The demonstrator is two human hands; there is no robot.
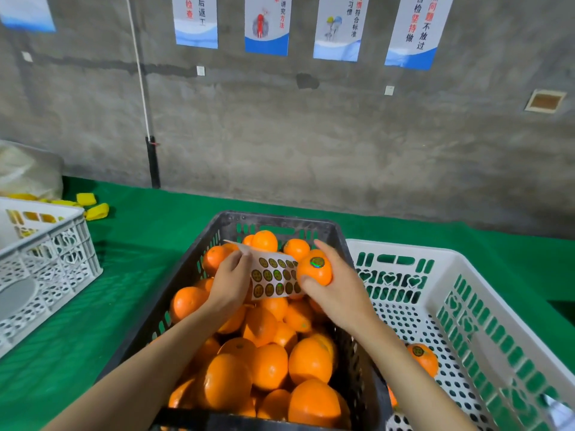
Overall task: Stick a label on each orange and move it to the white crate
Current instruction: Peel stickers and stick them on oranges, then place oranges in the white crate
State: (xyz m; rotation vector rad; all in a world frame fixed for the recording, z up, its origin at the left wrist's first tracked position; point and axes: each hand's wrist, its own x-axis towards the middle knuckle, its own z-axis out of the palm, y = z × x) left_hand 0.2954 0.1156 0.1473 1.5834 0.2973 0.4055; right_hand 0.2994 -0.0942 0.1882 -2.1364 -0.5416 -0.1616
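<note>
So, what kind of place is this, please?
Probably a fruit packing workshop: a black crate full of oranges, a sheet of labels in the left hand, and notice posters on the concrete wall.

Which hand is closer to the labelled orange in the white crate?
Right. The right hand is left of that orange; the left hand is farther left, holding the label sheet.

The black post (pixel 153 161) stands upright against a rough grey concrete wall (pixel 311 135). A white cord (pixel 138 66) runs upward from its top. Blue-and-white posters (pixel 267 24) hang high above it, most to its right. A square framed recess (pixel 545 101) sits far right of it. A green table cover (pixel 140 219) reaches its foot. Lighting is even and diffuse.
</note>
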